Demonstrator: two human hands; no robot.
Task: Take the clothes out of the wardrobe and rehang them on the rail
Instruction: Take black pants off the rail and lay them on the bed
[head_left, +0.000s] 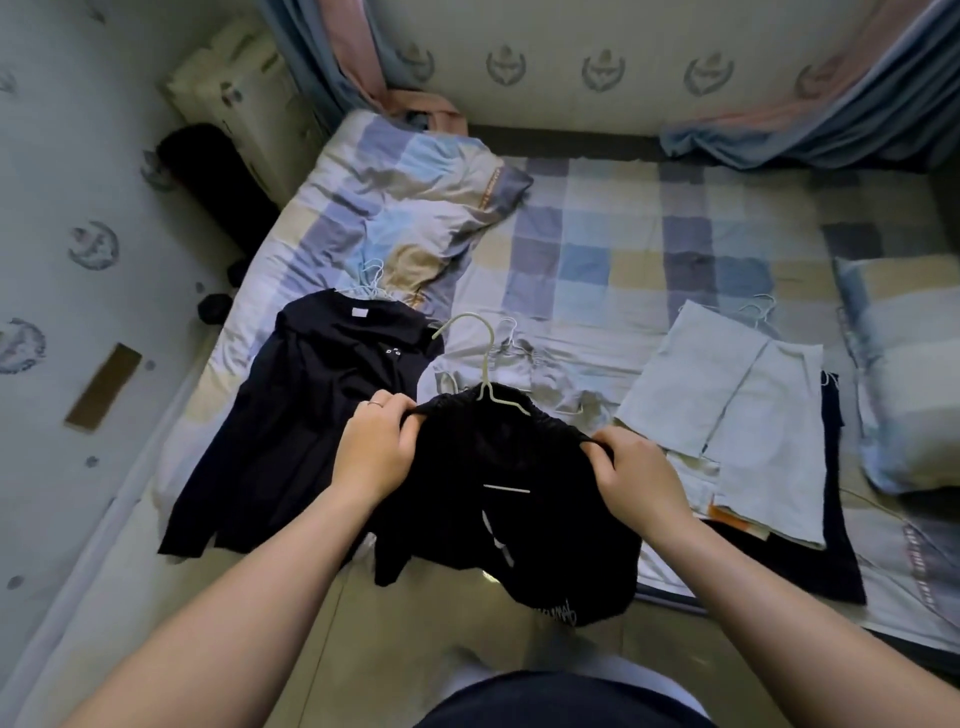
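2 hands grip 1 black garment (509, 519), held up over the near edge of the bed (597, 249). The left hand (382, 452) has its fingers curled round the fabric at 1 shoulder; the right hand (641, 478) clenches the other shoulder.

We see only the hook and neck of the pale green hanger (485, 364) — its arms are hidden inside the garment. White print at the garment's lower hem is too blurred for us to read.

Just left, a dark long-sleeved top (311, 415) lies flat on the bed; its white neck label (359, 312) shows no legible text. Beyond the held garment, a grey garment (519, 364) is partly covered by it. At right, a pale garment (727, 415) overlaps a dark cloth (841, 545) — most of that cloth is concealed. Both forearms are cut off by the lower frame edge.
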